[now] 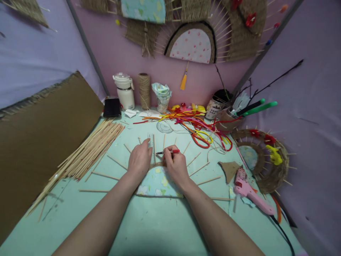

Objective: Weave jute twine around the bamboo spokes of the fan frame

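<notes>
Just beyond the curved edge of the floral half-disc (157, 185), over the desk (154, 227), the person's two hands are close together. The left hand (139, 158) lies on a clear ruler (150, 140); its fingers hide part of it, so whether they grip or only press cannot be told. The right hand (174, 163) is closed around a red pen (174, 152), tip pointing left toward the ruler; whether the tip touches anything is too small to see. The half-disc lies flat, straight side toward the person, its sides partly covered by the hands and forearms. Thin sticks (106, 175) fan out around it, some cut off from sight by the arms. Farther beyond the half-disc lies a protractor (164, 127); to its left, a stick bundle (93, 151); to its right, a pink glue gun (252, 196), whose cord leaves the view.
</notes>
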`<action>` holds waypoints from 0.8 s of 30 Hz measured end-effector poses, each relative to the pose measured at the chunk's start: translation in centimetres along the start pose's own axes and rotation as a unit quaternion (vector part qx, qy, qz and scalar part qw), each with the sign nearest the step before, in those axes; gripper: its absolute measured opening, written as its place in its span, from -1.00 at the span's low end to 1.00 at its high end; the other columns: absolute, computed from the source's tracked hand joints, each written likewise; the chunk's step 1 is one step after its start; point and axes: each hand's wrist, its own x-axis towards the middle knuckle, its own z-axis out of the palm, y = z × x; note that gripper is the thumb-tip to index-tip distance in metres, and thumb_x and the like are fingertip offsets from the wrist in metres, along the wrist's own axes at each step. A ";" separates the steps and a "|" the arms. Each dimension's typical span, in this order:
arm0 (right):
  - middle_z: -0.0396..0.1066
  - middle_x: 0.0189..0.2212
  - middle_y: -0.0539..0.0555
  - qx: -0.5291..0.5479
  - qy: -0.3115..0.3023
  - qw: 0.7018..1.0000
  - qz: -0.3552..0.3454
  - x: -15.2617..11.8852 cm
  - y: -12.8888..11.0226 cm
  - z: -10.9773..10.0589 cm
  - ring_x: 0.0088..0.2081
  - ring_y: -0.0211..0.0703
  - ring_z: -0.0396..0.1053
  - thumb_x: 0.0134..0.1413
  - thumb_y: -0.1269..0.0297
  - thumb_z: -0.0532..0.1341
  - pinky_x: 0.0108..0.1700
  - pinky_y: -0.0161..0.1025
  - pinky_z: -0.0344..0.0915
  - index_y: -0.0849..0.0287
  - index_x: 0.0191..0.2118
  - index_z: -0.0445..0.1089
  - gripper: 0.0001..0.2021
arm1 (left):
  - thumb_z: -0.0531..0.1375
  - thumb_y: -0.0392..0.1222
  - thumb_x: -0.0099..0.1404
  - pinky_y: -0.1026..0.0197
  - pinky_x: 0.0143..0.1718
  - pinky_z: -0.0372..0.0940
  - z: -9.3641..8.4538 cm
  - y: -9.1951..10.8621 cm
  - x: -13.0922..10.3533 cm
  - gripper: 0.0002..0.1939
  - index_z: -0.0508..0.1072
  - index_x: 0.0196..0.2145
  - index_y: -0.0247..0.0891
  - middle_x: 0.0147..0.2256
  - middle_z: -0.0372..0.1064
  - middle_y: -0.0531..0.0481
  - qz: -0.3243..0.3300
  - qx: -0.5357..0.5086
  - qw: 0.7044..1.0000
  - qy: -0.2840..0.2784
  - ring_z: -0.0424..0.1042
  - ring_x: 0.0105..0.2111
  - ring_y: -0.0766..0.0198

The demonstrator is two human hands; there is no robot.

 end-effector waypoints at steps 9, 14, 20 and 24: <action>0.33 -0.58 -0.05 0.007 0.000 1.000 -0.001 -0.1 -0.1 -0.1 -0.53 -0.24 0.30 0.22 0.11 -0.03 -0.42 -0.32 0.18 0.14 -0.40 0.23 -0.73 | -0.05 -0.18 0.32 0.08 -0.17 0.26 -0.1 0.1 0.0 -0.55 0.24 0.13 -0.31 -0.28 0.46 -0.18 -0.005 -0.002 1.000 -0.003 0.42 -0.19 0.03; 0.35 -0.54 -0.04 0.023 0.015 1.000 -0.007 -0.2 -0.4 -0.3 -0.52 -0.26 0.32 0.21 0.09 -0.02 -0.43 -0.34 0.21 0.15 -0.31 0.29 -0.73 | -0.04 -0.19 0.31 0.08 -0.18 0.27 -0.1 0.0 0.1 -0.55 0.24 0.13 -0.31 -0.28 0.46 -0.19 -0.006 -0.005 1.000 -0.003 0.43 -0.19 0.03; 0.33 -0.58 -0.07 0.022 -0.016 1.000 -0.009 -0.1 -0.2 -0.6 -0.56 -0.27 0.29 0.25 0.13 -0.05 -0.45 -0.35 0.19 0.13 -0.11 0.29 -0.72 | -0.06 -0.19 0.32 0.08 -0.18 0.26 -0.1 0.0 -0.1 -0.55 0.24 0.13 -0.33 -0.29 0.46 -0.19 -0.006 -0.010 1.000 0.000 0.42 -0.19 0.02; 0.38 -0.48 -0.03 -0.054 -0.067 0.995 -0.051 -0.2 -0.3 -0.6 -0.46 -0.24 0.32 0.18 0.19 0.05 -0.36 -0.31 0.20 0.12 -0.20 0.29 -0.83 | -0.04 -0.19 0.30 0.10 -0.18 0.25 -0.2 0.0 -0.1 -0.55 0.25 0.12 -0.33 -0.30 0.45 -0.17 -0.011 -0.045 0.999 0.006 0.42 -0.19 0.06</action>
